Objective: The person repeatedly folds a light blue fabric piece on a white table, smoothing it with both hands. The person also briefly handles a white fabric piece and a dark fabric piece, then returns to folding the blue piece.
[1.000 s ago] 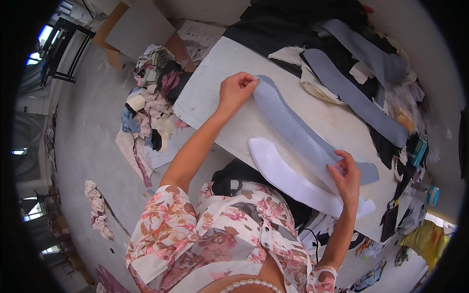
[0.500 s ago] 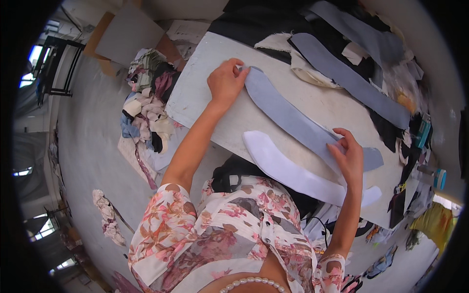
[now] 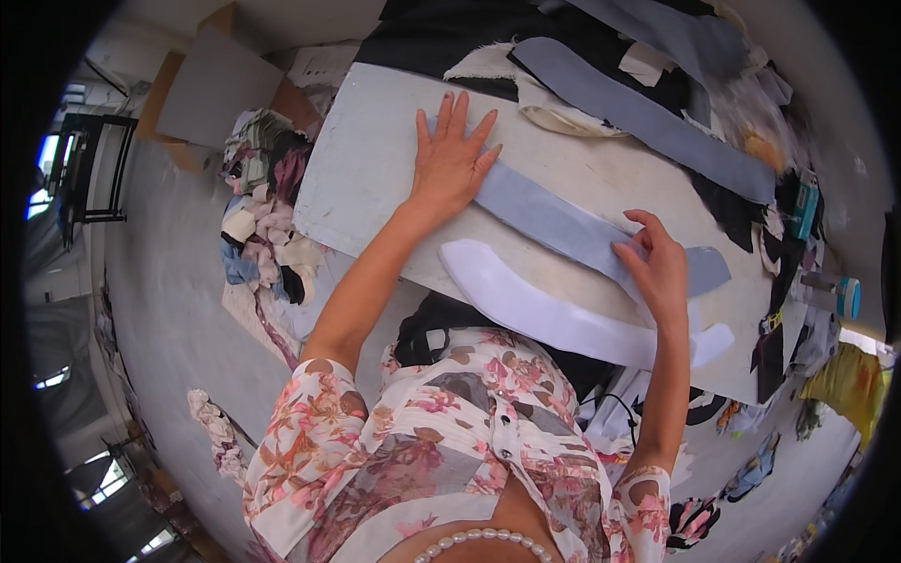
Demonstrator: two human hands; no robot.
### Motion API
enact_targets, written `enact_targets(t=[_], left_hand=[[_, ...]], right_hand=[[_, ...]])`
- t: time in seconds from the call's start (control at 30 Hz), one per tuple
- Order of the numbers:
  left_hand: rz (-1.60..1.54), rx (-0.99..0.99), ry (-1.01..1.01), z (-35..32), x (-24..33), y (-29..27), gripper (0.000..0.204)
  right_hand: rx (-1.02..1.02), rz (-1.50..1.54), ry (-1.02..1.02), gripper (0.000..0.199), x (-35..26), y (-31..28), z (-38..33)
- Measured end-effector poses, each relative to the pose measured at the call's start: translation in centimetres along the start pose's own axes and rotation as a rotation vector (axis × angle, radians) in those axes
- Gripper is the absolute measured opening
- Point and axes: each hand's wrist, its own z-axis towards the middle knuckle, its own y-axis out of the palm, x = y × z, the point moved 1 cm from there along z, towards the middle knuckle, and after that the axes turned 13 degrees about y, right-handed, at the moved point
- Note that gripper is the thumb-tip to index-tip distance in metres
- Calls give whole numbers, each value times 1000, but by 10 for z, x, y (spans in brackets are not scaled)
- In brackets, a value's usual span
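A long, curved blue-grey fabric piece (image 3: 554,218) lies across a pale table. My left hand (image 3: 450,164) is spread flat over its left end, covering part of it. At the piece's right part is my right hand (image 3: 654,267), with thumb and index finger apart and the other fingers loosely curled; whether it touches the cloth is hard to see. A white piece of similar curved shape (image 3: 535,305) lies nearer to me along the table's front edge, partly under my right forearm.
Past the table's (image 3: 366,141) far side, another blue-grey strip (image 3: 638,108) rests on black fabric (image 3: 422,42) and cream scraps (image 3: 563,108). A heap of scraps (image 3: 267,239) and a cardboard box (image 3: 221,84) stand left. A teal box (image 3: 803,204) sits at the right edge.
My left hand has gone from pinching the blue-grey piece's left end to lying flat on it with fingers spread. The right hand stays near the same spot. The view has shifted slightly.
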Motion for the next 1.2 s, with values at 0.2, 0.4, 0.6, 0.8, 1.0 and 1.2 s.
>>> enact_targets(t=[0.2,0.4,0.6,0.8,1.0,1.2], left_hand=[[-164,-71,292,12,68,3,52],[-131,-119,283,11,69,13,52],[-150,-133,288,11,70,11,50],[-141,-171,268,11,69,11,48],[-133,-153,277,11,70,13,48],[-89,-116,368,28,111,9,57]], right_hand=[[9,-16,-14,44,0,0,0],[31,2,14,46,21,-24,0],[119,-40,-36,45,26,-21,0],[156,6,-29,44,27,-21,-3],[249,-64,-83,42,28,-11,-4],[255,-77,-86,41,29,-7,-3]])
